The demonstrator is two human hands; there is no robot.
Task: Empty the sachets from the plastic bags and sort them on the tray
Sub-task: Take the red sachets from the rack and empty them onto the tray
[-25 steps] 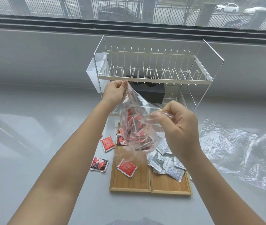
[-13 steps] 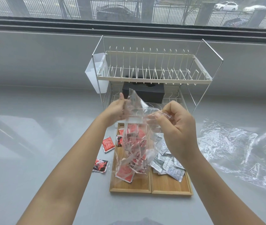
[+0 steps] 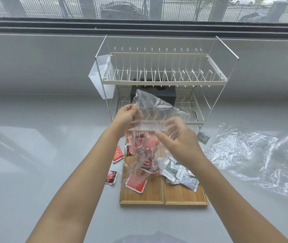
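two hands over a two-part tray [image 3: 183,199]: left hand [image 3: 126,119] pinching bag [image 3: 150,123], right hand [image 3: 178,139] blurred (grip unclear), red sachets [image 3: 136,185] left, white sachets [image 3: 180,174] right, two reds [image 3: 111,177] off-tray, second bag [image 3: 255,155] aside.

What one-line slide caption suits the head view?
Left hand holds a clear plastic bag over red sachets on a wooden tray.

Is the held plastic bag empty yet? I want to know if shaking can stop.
Cannot tell for sure. Red sachets show through the plastic bag, but they may lie on the tray beneath it.
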